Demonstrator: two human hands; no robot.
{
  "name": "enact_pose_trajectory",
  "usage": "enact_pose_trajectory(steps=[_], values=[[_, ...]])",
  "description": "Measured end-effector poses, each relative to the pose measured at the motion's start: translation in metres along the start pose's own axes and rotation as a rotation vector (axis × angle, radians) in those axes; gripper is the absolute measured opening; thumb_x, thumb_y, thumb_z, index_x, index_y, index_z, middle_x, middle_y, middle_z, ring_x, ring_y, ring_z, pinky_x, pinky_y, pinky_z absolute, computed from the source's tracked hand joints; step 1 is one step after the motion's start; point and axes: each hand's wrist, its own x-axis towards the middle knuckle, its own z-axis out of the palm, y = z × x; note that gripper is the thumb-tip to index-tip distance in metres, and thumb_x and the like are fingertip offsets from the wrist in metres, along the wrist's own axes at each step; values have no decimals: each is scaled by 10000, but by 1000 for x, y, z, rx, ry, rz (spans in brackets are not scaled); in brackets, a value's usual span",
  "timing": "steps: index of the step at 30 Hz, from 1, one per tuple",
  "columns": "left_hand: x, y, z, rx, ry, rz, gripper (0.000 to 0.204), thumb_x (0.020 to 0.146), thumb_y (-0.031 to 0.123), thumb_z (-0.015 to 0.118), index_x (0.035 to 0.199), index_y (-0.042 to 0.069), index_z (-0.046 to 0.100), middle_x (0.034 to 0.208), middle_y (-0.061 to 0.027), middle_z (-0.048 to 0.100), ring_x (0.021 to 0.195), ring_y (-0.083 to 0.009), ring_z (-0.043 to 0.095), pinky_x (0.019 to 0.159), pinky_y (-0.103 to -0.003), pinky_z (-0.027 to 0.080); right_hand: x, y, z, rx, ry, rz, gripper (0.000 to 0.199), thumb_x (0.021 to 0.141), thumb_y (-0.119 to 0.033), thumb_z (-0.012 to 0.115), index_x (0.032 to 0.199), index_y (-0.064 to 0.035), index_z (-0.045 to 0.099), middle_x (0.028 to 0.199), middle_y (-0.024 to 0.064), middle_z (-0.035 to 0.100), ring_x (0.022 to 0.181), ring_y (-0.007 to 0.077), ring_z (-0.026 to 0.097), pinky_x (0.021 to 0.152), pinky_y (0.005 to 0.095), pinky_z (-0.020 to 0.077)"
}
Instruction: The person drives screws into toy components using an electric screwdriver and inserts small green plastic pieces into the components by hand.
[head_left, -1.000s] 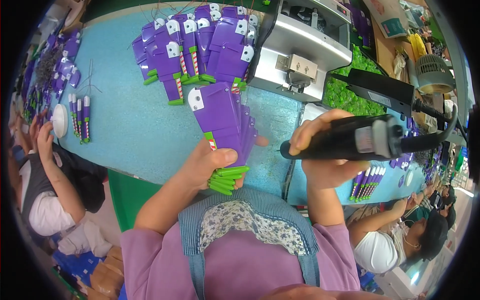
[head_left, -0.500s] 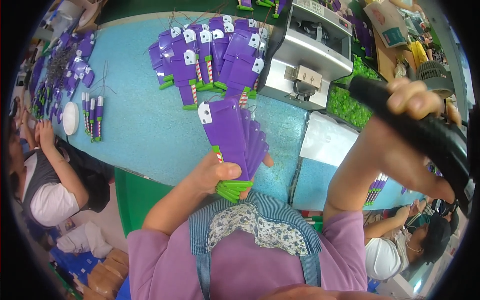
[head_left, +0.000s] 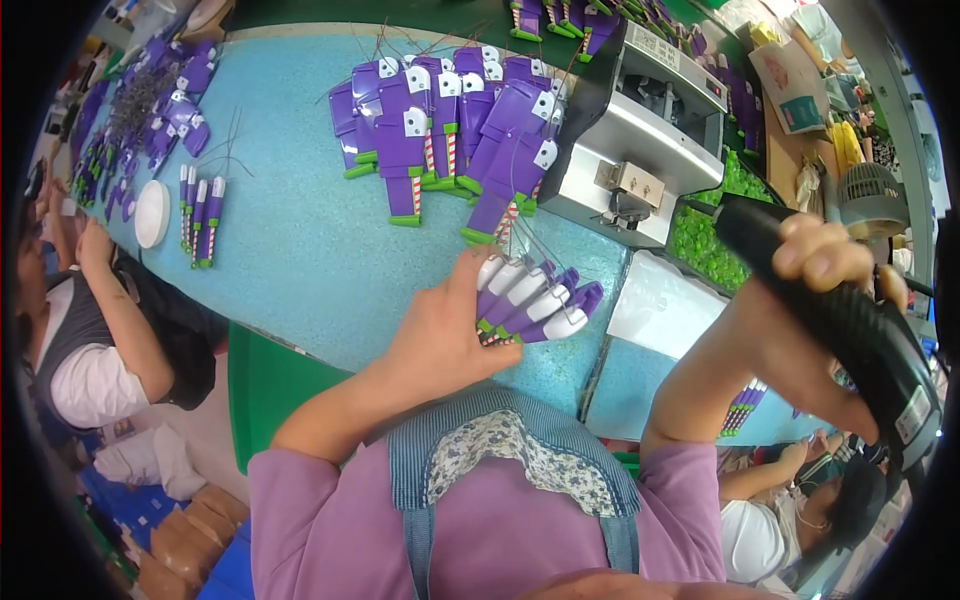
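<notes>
My left hand is closed around a fanned stack of purple plastic pieces, their white ends turned up and thin wires trailing from them. Red-and-white stripes and green show near my thumb. At the right, my right hand grips a black electric screwdriver, raised above the table, its thin tip pointing left. Beyond my left hand lies a pile of similar purple pieces with green feet. A silver screw feeder stands to the right of the pile.
On the blue table, a white round dish and several slim purple pieces lie left. Green parts fill a tray beside the feeder, with a white sheet nearer me. Co-workers sit at both sides.
My left hand has turned the stack, so its white ends now show instead of the broad purple face. The screwdriver has lowered slightly in my right hand. The view has shifted a little.
</notes>
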Motion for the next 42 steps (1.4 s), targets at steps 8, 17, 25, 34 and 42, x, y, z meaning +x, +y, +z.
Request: enact_pose_trajectory(steps=[8, 17, 25, 34, 42], values=[[-2, 4, -19, 113, 130, 94, 800, 654, 147, 776, 1307, -12, 343, 973, -255, 629, 808, -429, 652, 681, -453, 541, -95, 12, 7, 61, 273, 471, 915, 776, -824, 441, 1185, -5, 431, 702, 139, 565, 576, 237, 549, 560, 341, 461], [145, 5, -152, -201, 463, 172, 548, 739, 214, 807, 1144, 18, 492, 971, -60, 645, 762, -99, 613, 659, -252, 510, -122, 19, 2, 22, 425, 660, 906, 743, -830, 491, 1162, -29, 422, 680, 113, 564, 565, 209, 541, 549, 323, 460], [371, -58, -230, -69, 308, -271, 451, 690, 329, 835, 909, -29, 671, 923, -113, 678, 763, -188, 671, 656, -308, 550, -115, 18, 2, 43, 452, 706, 856, 746, -780, 553, 1146, -37, 408, 676, 125, 574, 586, 228, 555, 562, 339, 476], [471, -122, -183, 661, 430, -313, 974, 803, 785, 401, 1533, 199, 133, 1509, -312, 217, 1399, -466, 230, 1117, -572, 183, -112, 12, 1, 159, 498, 748, 640, 761, -503, 734, 1142, -76, 447, 718, 174, 597, 646, 272, 569, 622, 375, 484], [404, -69, -214, 710, 496, 126, 525, 971, 468, 385, 1340, 103, 465, 1391, -163, 472, 1246, -392, 479, 1026, -481, 377, -124, 16, 7, 226, 536, 773, 771, 696, -590, 765, 1171, -60, 469, 732, 115, 588, 666, 227, 600, 581, 338, 481]])
